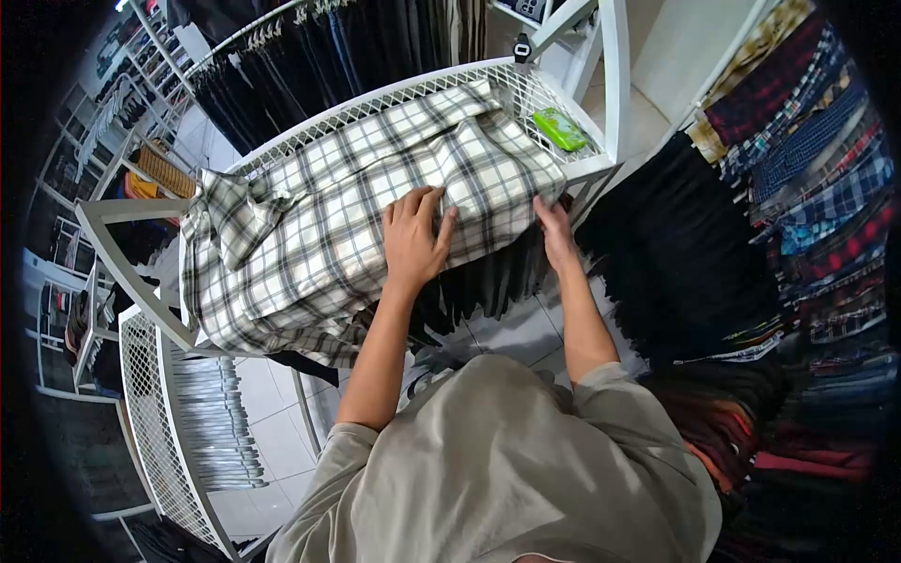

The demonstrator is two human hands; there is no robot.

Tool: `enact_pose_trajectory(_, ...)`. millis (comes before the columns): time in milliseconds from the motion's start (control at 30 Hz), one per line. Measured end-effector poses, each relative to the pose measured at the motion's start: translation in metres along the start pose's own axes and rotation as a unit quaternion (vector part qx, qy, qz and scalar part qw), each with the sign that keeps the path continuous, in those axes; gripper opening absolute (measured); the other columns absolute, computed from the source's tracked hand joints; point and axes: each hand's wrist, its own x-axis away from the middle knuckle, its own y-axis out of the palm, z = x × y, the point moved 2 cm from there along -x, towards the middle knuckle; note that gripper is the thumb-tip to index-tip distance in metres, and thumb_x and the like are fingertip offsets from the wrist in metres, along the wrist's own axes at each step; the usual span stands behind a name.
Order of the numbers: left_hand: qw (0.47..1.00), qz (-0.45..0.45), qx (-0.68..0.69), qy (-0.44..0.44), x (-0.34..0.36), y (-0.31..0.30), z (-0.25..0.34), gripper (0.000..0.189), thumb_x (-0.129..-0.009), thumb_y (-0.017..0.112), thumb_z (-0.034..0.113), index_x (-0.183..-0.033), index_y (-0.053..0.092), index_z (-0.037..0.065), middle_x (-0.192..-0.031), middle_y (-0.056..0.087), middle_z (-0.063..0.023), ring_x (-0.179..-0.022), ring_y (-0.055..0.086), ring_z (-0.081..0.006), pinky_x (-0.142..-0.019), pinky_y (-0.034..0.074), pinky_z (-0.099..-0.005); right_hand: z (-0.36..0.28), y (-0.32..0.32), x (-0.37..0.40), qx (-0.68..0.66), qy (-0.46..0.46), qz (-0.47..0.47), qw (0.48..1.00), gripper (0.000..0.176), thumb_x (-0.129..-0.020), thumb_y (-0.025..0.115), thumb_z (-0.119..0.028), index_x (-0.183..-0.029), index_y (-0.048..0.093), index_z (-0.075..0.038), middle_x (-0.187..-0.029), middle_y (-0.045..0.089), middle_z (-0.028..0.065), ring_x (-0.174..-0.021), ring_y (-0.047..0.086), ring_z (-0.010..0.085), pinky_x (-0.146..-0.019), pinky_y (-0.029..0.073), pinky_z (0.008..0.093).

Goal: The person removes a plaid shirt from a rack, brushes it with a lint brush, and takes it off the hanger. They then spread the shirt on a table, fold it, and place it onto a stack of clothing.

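A white, black and grey plaid shirt (347, 220) lies spread out on a white mesh rack top, its collar end toward the left. My left hand (418, 235) rests flat on the cloth near its front edge, fingers extended and slightly apart. At the shirt's right end, my right hand (557, 235) pinches the edge, with the thumb on the near side and the other fingers partly hidden. Some of the shirt's cloth hangs over the front of the rack.
A green packet (560, 129) lies on the white mesh rack (511, 80), and a dark digital watch (522, 48) is on its far rim. Dark trousers (291, 70) hang behind. Plaid shirts (817, 178) hang at right. White hangers (216, 422) line a lower left rack.
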Motion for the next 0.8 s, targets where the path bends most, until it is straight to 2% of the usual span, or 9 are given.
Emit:
enact_pose_trajectory(67,1.000,0.003,-0.021,0.004,-0.004,0.003,-0.003,0.036,-0.098,0.058,0.034,-0.119,0.066,0.005,-0.120,0.063,-0.0126,-0.115,0.056,-0.0305,-0.102,0.038,-0.0439,0.011,-0.014,-0.003,0.025,0.014,0.029,0.999,0.058,-0.090,0.074,-0.041,-0.128,0.060,0.000,-0.130,0.061,0.0093,-0.122,0.053,0.0194,-0.107,0.033,0.0347)
enact_pose_trajectory(133,0.999,-0.022,-0.026,-0.015,-0.004,0.003,-0.007,0.040,-0.101,0.053,0.039,-0.122,0.065,0.007,-0.124,0.063,-0.0102,-0.118,0.056,-0.0294,-0.104,0.036,-0.0428,-0.002,-0.013,0.007,0.027,0.056,-0.047,0.997,0.044,-0.089,0.075,-0.034,-0.116,0.067,0.001,-0.117,0.067,0.0062,-0.110,0.059,0.0163,-0.101,0.038,0.0323)
enact_pose_trajectory(267,0.999,-0.027,-0.016,-0.027,-0.004,0.002,-0.007,0.040,-0.100,0.054,0.039,-0.121,0.067,0.007,-0.124,0.064,-0.0106,-0.118,0.056,-0.0304,-0.104,0.036,-0.0434,-0.070,0.004,0.042,-0.107,-0.044,-0.022,0.993,0.017,-0.090,0.073,-0.012,-0.102,0.069,-0.001,-0.100,0.071,0.0033,-0.096,0.062,0.0107,-0.087,0.044,0.0260)
enact_pose_trajectory(333,0.999,-0.014,-0.012,-0.031,-0.005,0.004,-0.007,0.039,-0.100,0.054,0.038,-0.118,0.068,0.006,-0.123,0.064,-0.0103,-0.116,0.056,-0.0303,-0.105,0.035,-0.0436,-0.097,0.006,0.048,-0.004,-0.081,-0.029,0.996,0.017,-0.091,0.070,-0.012,-0.103,0.069,0.000,-0.097,0.069,0.0007,-0.090,0.061,0.0068,-0.081,0.047,0.0273)
enact_pose_trajectory(433,0.999,0.003,0.001,-0.043,-0.013,0.002,-0.006,0.039,-0.098,0.058,0.039,-0.110,0.070,0.004,-0.113,0.067,-0.0127,-0.108,0.059,-0.0317,-0.099,0.040,-0.0452,-0.102,0.001,0.046,0.172,0.006,0.015,0.985,0.018,-0.090,0.072,-0.015,-0.101,0.067,-0.001,-0.093,0.069,0.0040,-0.086,0.064,0.0137,-0.077,0.050,0.0317)
enact_pose_trajectory(500,0.997,-0.038,-0.014,-0.063,-0.029,-0.003,-0.006,0.032,-0.094,0.063,0.033,-0.104,0.070,0.003,-0.100,0.069,-0.0162,-0.096,0.063,-0.0349,-0.087,0.047,-0.0459,-0.116,0.003,0.047,0.562,-0.077,0.125,0.814,0.019,-0.088,0.073,-0.017,-0.096,0.065,-0.002,-0.090,0.068,0.0102,-0.082,0.066,0.0244,-0.074,0.051,0.0370)
enact_pose_trajectory(533,0.997,-0.033,-0.015,-0.063,-0.038,-0.004,-0.007,0.032,-0.094,0.063,0.033,-0.104,0.070,0.003,-0.100,0.069,-0.0162,-0.096,0.063,-0.0349,-0.087,0.047,-0.0459,-0.125,0.012,0.042,0.562,-0.082,0.124,0.814,0.019,-0.088,0.073,-0.017,-0.096,0.065,-0.002,-0.090,0.068,0.0102,-0.082,0.066,0.0244,-0.074,0.051,0.0370)
enact_pose_trajectory(633,1.000,0.020,-0.015,-0.005,-0.078,0.004,-0.021,0.023,-0.088,0.068,0.021,-0.102,0.069,0.002,-0.088,0.069,-0.0198,-0.085,0.065,-0.0381,-0.075,0.051,-0.0456,-0.145,0.054,0.007,0.400,-0.299,0.150,0.853,0.018,-0.089,0.072,-0.015,-0.093,0.061,-0.002,-0.090,0.067,0.0141,-0.082,0.067,0.0310,-0.075,0.052,0.0406)
enact_pose_trajectory(800,0.998,0.020,-0.049,0.046,-0.149,0.052,-0.075,0.023,-0.090,0.064,0.021,-0.103,0.069,0.002,-0.095,0.070,-0.0192,-0.091,0.064,-0.0383,-0.080,0.051,-0.0476,-0.129,0.093,-0.138,0.395,-0.317,0.017,0.862,0.015,-0.094,0.059,-0.009,-0.105,0.066,-0.003,-0.096,0.069,0.0156,-0.095,0.067,0.0330,-0.084,0.053,0.0417)
